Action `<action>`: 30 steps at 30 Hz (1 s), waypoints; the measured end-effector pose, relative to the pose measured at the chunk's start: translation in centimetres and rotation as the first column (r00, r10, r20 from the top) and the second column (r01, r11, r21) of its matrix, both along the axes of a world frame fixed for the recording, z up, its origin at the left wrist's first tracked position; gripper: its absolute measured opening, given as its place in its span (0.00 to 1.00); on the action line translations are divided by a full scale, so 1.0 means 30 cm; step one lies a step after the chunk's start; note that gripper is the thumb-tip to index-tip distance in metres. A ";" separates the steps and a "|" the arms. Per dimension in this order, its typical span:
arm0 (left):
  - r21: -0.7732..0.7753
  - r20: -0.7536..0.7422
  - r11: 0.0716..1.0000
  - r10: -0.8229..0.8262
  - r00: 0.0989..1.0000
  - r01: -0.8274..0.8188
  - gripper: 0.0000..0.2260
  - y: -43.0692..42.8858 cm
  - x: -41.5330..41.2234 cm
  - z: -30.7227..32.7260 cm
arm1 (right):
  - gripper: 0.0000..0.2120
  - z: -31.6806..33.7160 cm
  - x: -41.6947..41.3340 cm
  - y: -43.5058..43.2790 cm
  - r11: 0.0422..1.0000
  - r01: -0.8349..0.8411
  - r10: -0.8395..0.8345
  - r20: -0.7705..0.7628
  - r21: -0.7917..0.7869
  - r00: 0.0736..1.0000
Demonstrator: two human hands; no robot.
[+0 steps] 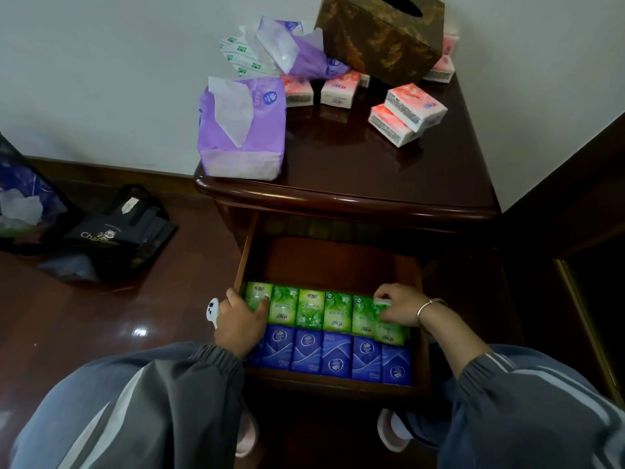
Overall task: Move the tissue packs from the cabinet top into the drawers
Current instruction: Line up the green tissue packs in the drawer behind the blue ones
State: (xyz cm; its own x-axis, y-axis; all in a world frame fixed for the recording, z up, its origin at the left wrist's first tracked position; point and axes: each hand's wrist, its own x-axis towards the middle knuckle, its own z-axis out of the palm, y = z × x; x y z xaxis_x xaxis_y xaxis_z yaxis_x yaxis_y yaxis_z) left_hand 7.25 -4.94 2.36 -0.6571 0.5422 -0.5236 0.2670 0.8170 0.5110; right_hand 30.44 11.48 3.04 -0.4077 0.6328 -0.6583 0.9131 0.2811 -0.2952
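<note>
Now green pack [389,324] under right fingertips [380,297]

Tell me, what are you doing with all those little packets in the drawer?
A person is tidying tissue packs into the open drawer. The left hand rests on the green packs at the row's left end, while the right hand presses in the last green pack at the right end. A row of blue packs sits in front. Pink packs and purple packs still wait on the cabinet top.

Bare drawer [331,262] floor behind green packs [311,308]
</note>
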 end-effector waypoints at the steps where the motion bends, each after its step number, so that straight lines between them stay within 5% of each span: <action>1: -0.005 -0.020 1.000 0.003 1.000 -0.003 0.33 0.000 0.006 0.000 | 0.18 -0.010 -0.007 -0.007 1.000 -0.012 0.012 0.023 0.001 1.000; 5: -0.007 -0.073 1.000 0.016 0.997 -0.017 0.34 0.004 0.021 0.001 | 0.22 -0.033 -0.005 -0.009 1.000 -0.006 0.006 0.047 -0.011 0.999; 14: -0.026 -0.135 0.999 0.018 0.991 -0.022 0.36 0.008 0.042 -0.008 | 0.35 -0.107 0.021 -0.031 0.928 -0.322 0.264 0.279 0.187 0.923; 21: -0.034 -0.179 0.999 0.002 0.984 -0.008 0.38 0.004 0.040 -0.036 | 0.45 -0.145 0.005 -0.024 0.978 -0.120 0.095 0.150 0.172 0.984; 30: -0.040 -0.232 0.999 -0.024 0.972 0.015 0.40 -0.001 0.039 -0.067 | 0.36 -0.182 -0.004 0.006 0.990 -0.044 0.033 0.088 0.131 0.996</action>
